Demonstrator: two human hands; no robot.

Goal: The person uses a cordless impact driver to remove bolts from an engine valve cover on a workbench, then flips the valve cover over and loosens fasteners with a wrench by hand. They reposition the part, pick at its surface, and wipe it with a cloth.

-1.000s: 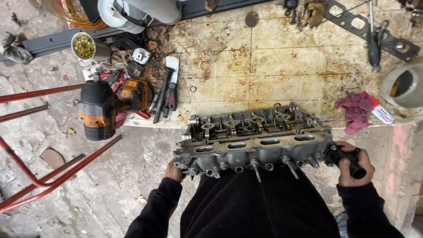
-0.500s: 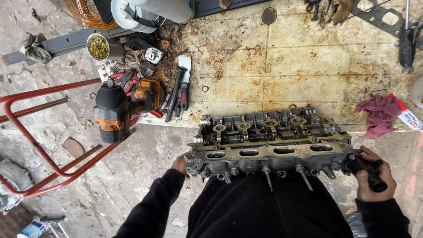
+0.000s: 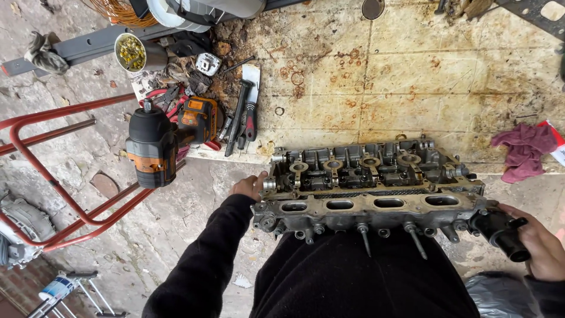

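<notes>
I carry a grey metal engine cylinder head level in front of my body, its long side toward me, studs pointing down. My left hand grips its left end. My right hand holds the black tubular housing at its right end. The far edge of the cylinder head hangs over the near edge of a stained tiled slab.
An orange and black impact wrench lies at the slab's left corner beside wrenches and pliers. A tin of small yellow parts stands farther back. A maroon rag lies at right. A red tubular frame stands at left.
The cylinder head and both hands have shifted right and lower in view. The red frame and more ground have come into sight at left; the slab's right-hand tools have left the view.
</notes>
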